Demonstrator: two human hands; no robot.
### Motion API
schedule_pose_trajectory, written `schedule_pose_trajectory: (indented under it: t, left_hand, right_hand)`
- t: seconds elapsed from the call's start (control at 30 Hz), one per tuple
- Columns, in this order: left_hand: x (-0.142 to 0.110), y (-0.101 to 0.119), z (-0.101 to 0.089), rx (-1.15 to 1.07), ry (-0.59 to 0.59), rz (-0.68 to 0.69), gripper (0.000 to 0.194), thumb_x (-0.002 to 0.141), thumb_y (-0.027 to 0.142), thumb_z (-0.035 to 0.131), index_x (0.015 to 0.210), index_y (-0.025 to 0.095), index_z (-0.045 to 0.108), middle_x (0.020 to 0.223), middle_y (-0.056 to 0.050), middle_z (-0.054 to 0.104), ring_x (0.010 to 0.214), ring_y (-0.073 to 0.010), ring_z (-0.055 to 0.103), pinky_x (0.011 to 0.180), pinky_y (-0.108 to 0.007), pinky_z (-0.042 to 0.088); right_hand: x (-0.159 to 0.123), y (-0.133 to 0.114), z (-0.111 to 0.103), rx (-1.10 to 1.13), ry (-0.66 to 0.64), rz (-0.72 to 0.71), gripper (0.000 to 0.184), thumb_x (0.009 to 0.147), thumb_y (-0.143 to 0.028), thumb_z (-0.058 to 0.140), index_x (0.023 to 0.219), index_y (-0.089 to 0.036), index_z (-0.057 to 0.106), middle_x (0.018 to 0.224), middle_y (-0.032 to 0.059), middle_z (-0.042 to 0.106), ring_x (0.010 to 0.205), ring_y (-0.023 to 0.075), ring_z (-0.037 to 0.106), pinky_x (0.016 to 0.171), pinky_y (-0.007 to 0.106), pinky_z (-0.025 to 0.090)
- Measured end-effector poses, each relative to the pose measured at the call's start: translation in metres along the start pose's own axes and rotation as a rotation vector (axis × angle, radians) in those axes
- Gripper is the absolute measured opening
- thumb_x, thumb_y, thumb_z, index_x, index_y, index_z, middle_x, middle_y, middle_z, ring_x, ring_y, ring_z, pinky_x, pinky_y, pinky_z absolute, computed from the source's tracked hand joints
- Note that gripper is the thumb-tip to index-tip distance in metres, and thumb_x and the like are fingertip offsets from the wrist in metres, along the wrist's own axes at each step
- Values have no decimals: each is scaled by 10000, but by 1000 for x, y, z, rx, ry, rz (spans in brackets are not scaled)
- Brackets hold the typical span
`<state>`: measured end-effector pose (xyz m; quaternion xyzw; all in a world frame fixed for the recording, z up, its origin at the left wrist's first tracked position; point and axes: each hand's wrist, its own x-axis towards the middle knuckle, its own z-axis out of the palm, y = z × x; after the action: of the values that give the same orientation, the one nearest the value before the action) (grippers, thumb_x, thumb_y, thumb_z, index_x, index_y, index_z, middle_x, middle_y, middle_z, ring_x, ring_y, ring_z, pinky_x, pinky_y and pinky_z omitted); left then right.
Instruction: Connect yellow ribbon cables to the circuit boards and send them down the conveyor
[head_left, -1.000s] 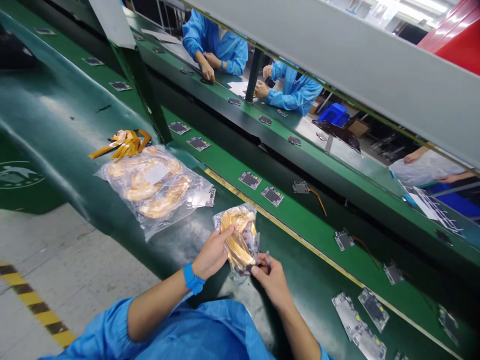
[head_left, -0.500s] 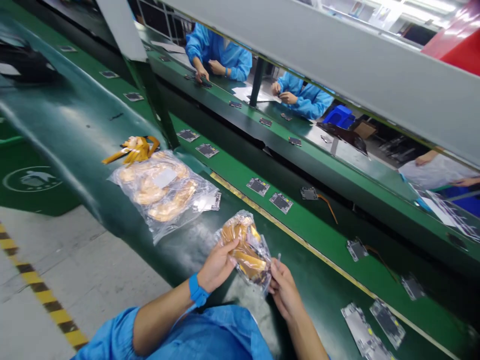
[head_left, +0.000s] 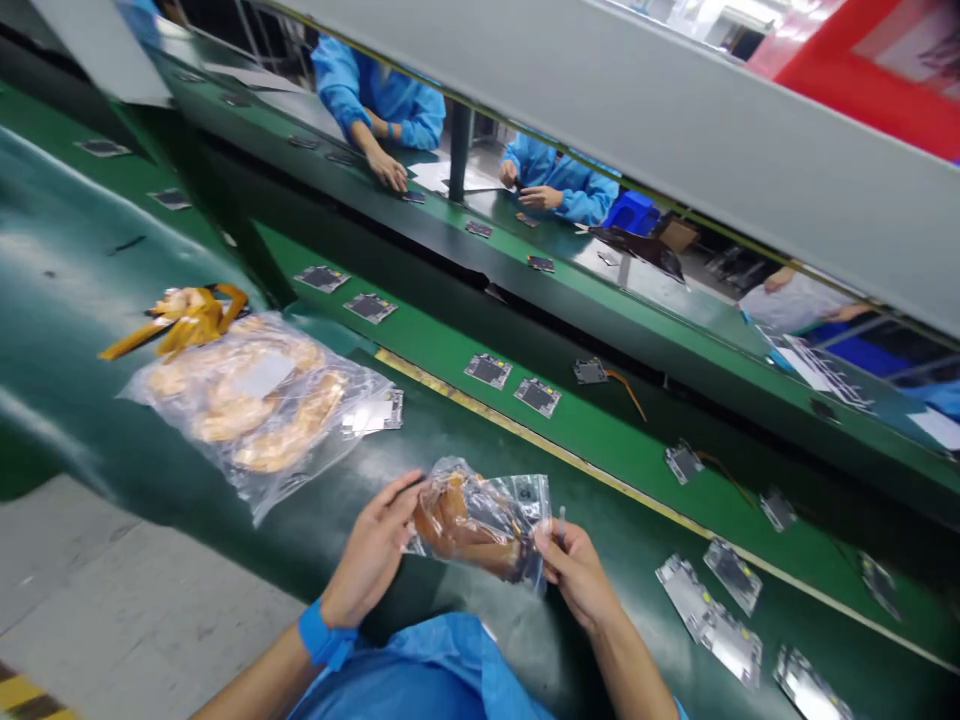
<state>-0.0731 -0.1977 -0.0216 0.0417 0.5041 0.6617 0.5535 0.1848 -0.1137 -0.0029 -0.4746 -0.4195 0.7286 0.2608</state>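
In front of my body, I hold a clear plastic bag [head_left: 469, 520] of orange-brown flex cables between both hands, above the green bench. My left hand [head_left: 375, 550], with a blue wristband [head_left: 326, 635], grips the bag's left end. The bag's right edge is pinched between the thumb and fingers of my right hand [head_left: 581, 575]. A thin grey tip pokes up beside those fingers; I cannot make out what it belongs to. To the left lies a larger clear bag [head_left: 255, 390] of similar cables, with a loose bundle of orange flex cables [head_left: 187, 320] behind it.
Circuit boards [head_left: 536, 397] lie along the green conveyor belt [head_left: 427, 345], some with an orange cable attached. Several more boards [head_left: 682, 590] rest on the bench at right. A slanted post [head_left: 202, 210] stands at left. Co-workers in blue sleeves [head_left: 416, 105] work across the line.
The small bag has turned from upright to lying more sideways. My left hand has shifted from its front to its left end. The camera view has swung slightly.
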Motion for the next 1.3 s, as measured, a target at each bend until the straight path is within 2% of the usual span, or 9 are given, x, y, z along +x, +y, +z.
schedule_pose_trajectory:
  t: [0.17, 0.27, 0.4, 0.6, 0.73, 0.87, 0.97, 1.17, 1.3]
  left_hand:
    - [-1, 11, -3, 328, 20, 238, 452, 739, 487, 858, 1062, 193, 741, 1136, -103, 778, 1117, -283, 719, 1062, -376, 543]
    - [-8, 14, 11, 551, -174, 246, 361, 782, 508, 809, 959, 195, 775, 950, -92, 787, 906, -258, 737, 894, -349, 599]
    - [-18, 13, 37, 649, -488, 183, 341, 872, 515, 715, 928, 182, 767, 835, -73, 755, 767, -211, 698, 727, -309, 590]
    - [-28, 2, 64, 651, -697, 23, 392, 897, 542, 661, 834, 155, 671, 682, -26, 649, 592, -134, 592, 583, -249, 496]
    - [-31, -1, 76, 702, -710, -37, 384, 886, 540, 639, 799, 168, 601, 634, 1, 600, 541, -118, 531, 537, -237, 437]
    - [-27, 2, 83, 787, -690, 51, 308, 874, 454, 626, 759, 172, 580, 654, 2, 600, 599, -124, 537, 572, -236, 402]
    - [-21, 2, 82, 872, -678, 89, 266, 844, 392, 604, 698, 175, 556, 618, 18, 549, 581, -115, 489, 552, -233, 341]
    - [-11, -8, 75, 841, -658, 96, 229, 817, 365, 562, 682, 182, 543, 597, 24, 524, 572, -118, 475, 554, -234, 337]
    - [-13, -7, 72, 807, -655, 61, 251, 852, 391, 560, 706, 188, 545, 568, 40, 508, 541, -113, 467, 537, -230, 331]
  right_hand:
    - [-11, -4, -16, -64, -70, 3, 540, 689, -647, 873, 665, -146, 675, 545, -52, 473, 452, 35, 271, 449, 218, 175]
    - [-15, -6, -23, -91, -93, -4, 523, 688, -641, 875, 739, -136, 747, 562, -32, 549, 441, 35, 298, 440, 213, 202]
    - [-16, -7, -25, -180, -169, -29, 531, 717, -655, 844, 801, -134, 791, 669, 36, 695, 421, 45, 377, 427, 216, 254]
    - [-21, -8, -7, -348, -14, -97, 520, 717, -653, 836, 688, -143, 741, 531, 0, 591, 465, 77, 383, 460, 223, 295]
    - [-23, -11, 12, -445, 27, -175, 496, 763, -622, 805, 628, -162, 676, 542, -2, 592, 480, 87, 394, 476, 229, 297]
    - [-21, -10, 23, -636, 96, -410, 460, 859, -508, 757, 572, -178, 615, 550, -4, 593, 517, 105, 464, 523, 234, 332]
    - [-21, -10, 26, -726, 42, -503, 396, 917, -440, 715, 621, -183, 659, 599, 5, 631, 555, 119, 525, 560, 236, 361]
    - [-27, -19, 22, -799, -189, -414, 284, 1012, -323, 575, 832, -193, 752, 756, 31, 716, 678, 144, 621, 653, 234, 424]
    - [-27, -16, 20, -709, -127, -332, 259, 964, -346, 642, 799, -184, 759, 735, 22, 728, 644, 135, 613, 626, 222, 424]
